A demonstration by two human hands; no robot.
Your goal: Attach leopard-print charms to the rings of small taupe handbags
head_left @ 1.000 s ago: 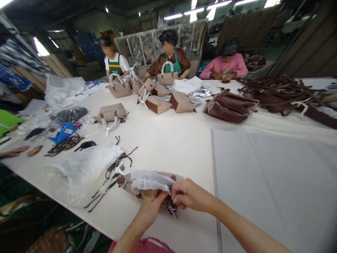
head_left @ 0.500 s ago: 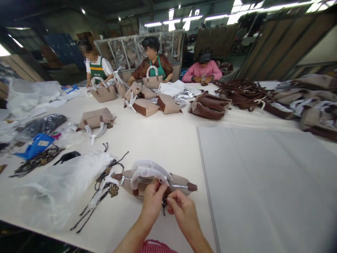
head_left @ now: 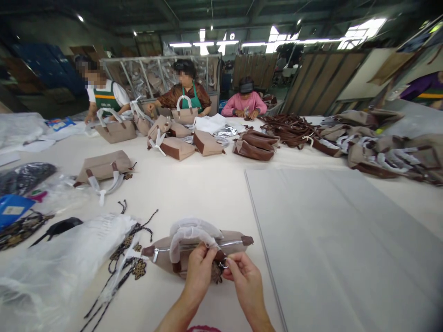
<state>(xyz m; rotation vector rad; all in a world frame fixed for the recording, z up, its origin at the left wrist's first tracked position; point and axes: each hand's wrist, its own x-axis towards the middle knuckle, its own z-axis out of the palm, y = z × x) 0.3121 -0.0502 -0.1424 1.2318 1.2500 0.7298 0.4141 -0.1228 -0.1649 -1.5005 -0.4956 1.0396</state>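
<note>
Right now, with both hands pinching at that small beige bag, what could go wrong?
The small metal ring pinched by the right hand might slip, since it is tiny. The left hand grips the bag close to the white wrap on its handle, which could get pulled loose. The patterned cords beside the bag could snag.

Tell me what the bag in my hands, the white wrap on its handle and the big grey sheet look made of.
The handbag looks like beige faux leather, smooth with a dull sheen; could be coated fabric. The handle wrap seems thin white foam or tissue: soft, crumpled. The grey sheet looks like matte paper, flat with straight fold creases.
</note>
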